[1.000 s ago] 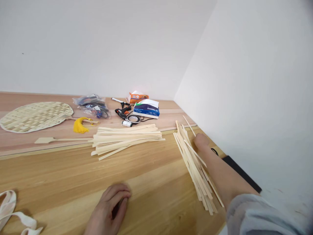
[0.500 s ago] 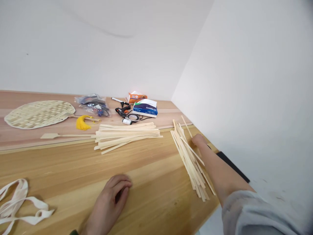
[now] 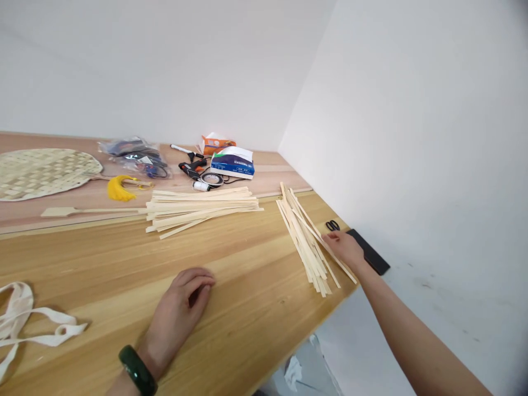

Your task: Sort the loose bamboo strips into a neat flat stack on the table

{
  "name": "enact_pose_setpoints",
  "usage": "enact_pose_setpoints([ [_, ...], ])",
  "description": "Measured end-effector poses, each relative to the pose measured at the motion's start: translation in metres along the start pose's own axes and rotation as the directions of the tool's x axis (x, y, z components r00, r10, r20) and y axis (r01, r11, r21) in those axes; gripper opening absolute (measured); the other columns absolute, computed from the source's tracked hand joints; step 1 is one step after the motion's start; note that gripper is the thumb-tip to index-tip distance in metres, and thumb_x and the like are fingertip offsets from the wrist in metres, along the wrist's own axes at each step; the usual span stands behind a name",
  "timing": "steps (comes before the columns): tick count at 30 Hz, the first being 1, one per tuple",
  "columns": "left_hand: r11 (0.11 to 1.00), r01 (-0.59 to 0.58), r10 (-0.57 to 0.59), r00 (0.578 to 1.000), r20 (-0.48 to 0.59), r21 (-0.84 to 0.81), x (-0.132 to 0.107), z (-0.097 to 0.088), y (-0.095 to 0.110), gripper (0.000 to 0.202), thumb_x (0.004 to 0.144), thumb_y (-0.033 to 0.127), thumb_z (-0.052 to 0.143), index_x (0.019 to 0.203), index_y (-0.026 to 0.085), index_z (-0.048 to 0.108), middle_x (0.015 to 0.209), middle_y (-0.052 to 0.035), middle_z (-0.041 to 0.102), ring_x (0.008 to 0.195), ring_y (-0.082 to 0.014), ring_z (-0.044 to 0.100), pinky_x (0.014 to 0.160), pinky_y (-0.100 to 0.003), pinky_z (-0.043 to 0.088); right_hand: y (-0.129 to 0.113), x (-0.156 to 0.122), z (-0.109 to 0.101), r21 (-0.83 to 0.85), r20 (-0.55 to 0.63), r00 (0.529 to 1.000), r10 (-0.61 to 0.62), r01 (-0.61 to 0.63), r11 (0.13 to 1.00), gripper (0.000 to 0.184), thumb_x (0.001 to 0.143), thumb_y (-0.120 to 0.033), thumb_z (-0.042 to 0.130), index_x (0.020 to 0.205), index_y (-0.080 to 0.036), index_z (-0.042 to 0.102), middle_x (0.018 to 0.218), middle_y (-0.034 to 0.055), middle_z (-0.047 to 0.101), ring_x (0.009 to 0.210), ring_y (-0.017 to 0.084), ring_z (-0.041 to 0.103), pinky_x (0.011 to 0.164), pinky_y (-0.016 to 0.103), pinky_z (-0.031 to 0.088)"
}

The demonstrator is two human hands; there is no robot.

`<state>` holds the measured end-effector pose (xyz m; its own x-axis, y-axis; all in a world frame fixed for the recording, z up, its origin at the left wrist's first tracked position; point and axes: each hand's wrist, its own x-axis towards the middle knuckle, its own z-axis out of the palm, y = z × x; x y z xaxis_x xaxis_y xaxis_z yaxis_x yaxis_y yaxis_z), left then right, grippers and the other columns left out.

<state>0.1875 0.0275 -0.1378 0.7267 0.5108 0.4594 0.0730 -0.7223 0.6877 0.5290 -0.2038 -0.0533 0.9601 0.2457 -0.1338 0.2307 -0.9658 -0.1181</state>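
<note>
well, right hand [image 3: 344, 247] on bamboo strips [image 3: 307, 242], fingers hidden, hold unclear, left hand [image 3: 175, 313] curled

A white back wall [image 3: 165, 66] meets a white side wall [image 3: 412, 137] in a corner behind the pale wooden counter [image 3: 251, 324]; grey floor [image 3: 305, 368] shows beyond its right edge.

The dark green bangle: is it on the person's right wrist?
No, the dark green bangle is on the left wrist; the right wrist is bare.
</note>
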Motion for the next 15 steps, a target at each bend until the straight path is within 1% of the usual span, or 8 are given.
enact_pose_setpoints([
  [2,1.0,0.009,-0.009,1.0,0.008,0.001,-0.001,0.0,0.0,0.024,0.092,0.035,0.052,0.085,0.024,0.072,0.097,-0.0045,0.072,0.091,-0.0192,0.068,0.082,-0.033,0.058,-0.015,-0.004,0.005,-0.001,-0.018,0.999,-0.04,0.04,0.999,0.059,0.093,-0.06,0.047,0.129,-0.015,0.059,0.13,0.0161,0.064,0.126,0.029,0.056,0.097,0.033,0.044],
  [3,1.0,0.009,-0.009,1.0,0.009,0.0,-0.001,-0.001,0.001,0.024,0.092,0.035,0.052,0.085,0.024,0.072,0.098,-0.0045,0.072,0.091,-0.0191,0.068,0.083,-0.033,0.058,-0.026,-0.003,0.009,-0.001,-0.009,0.998,-0.057,0.057,0.998,0.067,0.092,-0.065,0.045,0.133,-0.013,0.055,0.133,0.0177,0.062,0.127,0.029,0.055,0.098,0.033,0.043],
  [4,1.0,0.008,-0.008,1.0,0.011,-0.003,-0.001,-0.001,0.001,0.024,0.092,0.035,0.052,0.085,0.024,0.072,0.098,-0.0045,0.072,0.091,-0.0189,0.068,0.083,-0.033,0.058,-0.038,-0.002,0.013,-0.004,0.012,0.998,-0.067,0.067,0.998,0.074,0.09,-0.069,0.044,0.134,-0.011,0.053,0.133,0.0196,0.061,0.126,0.03,0.056,0.097,0.034,0.044],
  [6,1.0,0.0,0.0,1.0,0.011,-0.012,-0.002,-0.001,0.002,0.024,0.093,0.034,0.052,0.085,0.024,0.072,0.097,-0.0046,0.072,0.091,-0.0187,0.068,0.083,-0.032,0.058,-0.061,0.001,0.02,-0.026,0.067,0.996,-0.062,0.063,0.998,0.084,0.084,-0.075,0.051,0.132,-0.006,0.053,0.128,0.023,0.063,0.119,0.032,0.06,0.095,0.038,0.047],
  [8,1.0,-0.006,0.006,1.0,0.012,-0.021,-0.002,-0.001,0.002,0.024,0.093,0.033,0.052,0.085,0.024,0.072,0.097,-0.0045,0.072,0.091,-0.0183,0.068,0.083,-0.032,0.058,-0.078,0.005,0.025,-0.068,0.104,0.993,-0.048,0.055,0.996,0.078,0.082,-0.069,0.06,0.13,-0.007,0.055,0.126,0.0214,0.062,0.116,0.032,0.061,0.095,0.043,0.048],
  [10,1.0,-0.008,0.009,1.0,0.01,-0.028,-0.002,-0.001,0.002,0.023,0.092,0.031,0.051,0.085,0.024,0.072,0.097,-0.0046,0.072,0.091,-0.0183,0.068,0.083,-0.032,0.058,-0.086,0.008,0.027,-0.109,0.12,0.992,-0.048,0.061,0.992,0.057,0.088,-0.054,0.063,0.127,-0.013,0.057,0.127,0.0152,0.061,0.114,0.028,0.061,0.095,0.047,0.049],
  [12,0.999,-0.01,0.01,1.0,0.009,-0.035,-0.002,-0.001,0.002,0.023,0.092,0.03,0.051,0.085,0.024,0.072,0.097,-0.0048,0.072,0.091,-0.0186,0.068,0.083,-0.033,0.058,-0.086,0.014,0.025,-0.133,0.136,0.989,-0.059,0.078,0.988,0.039,0.094,-0.041,0.061,0.124,-0.017,0.059,0.126,0.0095,0.061,0.11,0.023,0.062,0.093,0.046,0.052],
  [15,0.999,0.003,-0.002,1.0,0.029,-0.037,-0.002,-0.001,0.003,0.023,0.092,0.03,0.051,0.084,0.023,0.072,0.097,-0.0054,0.072,0.092,-0.0192,0.067,0.085,-0.034,0.058,-0.08,0.023,0.021,-0.146,0.136,0.988,-0.071,0.091,0.985,0.035,0.094,-0.037,0.062,0.123,-0.017,0.059,0.122,0.0083,0.062,0.103,0.021,0.064,0.087,0.042,0.056],
])
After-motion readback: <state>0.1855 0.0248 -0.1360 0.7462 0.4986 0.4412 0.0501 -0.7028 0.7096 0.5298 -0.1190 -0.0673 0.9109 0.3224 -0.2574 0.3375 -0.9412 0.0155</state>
